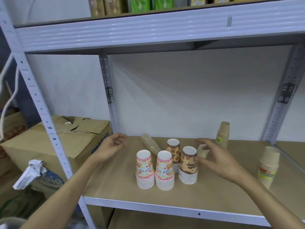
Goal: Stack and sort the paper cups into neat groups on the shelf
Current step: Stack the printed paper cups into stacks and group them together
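Note:
Two pink patterned cup stacks (145, 169) (164, 171) stand upside down near the front of the shelf (115, 184). Two brown bear-print stacks (173, 154) (188, 165) stand just behind them. A plain kraft stack (150, 144) lies on its side behind the pink ones. More kraft stacks stand at the back right (223, 133) and at the far right (269, 166). My left hand (112, 146) hovers empty at the shelf's left, fingers loosely curled. My right hand (212, 157) is beside the nearer brown stack, fingers around a small pale kraft cup (202, 152).
White metal uprights (41, 109) (109, 96) frame the bay, with a beam (148, 30) overhead carrying packaged goods. Cardboard boxes (54, 142) and a crumpled paper (29, 172) sit to the left, outside the shelf. A lower shelf shows beneath.

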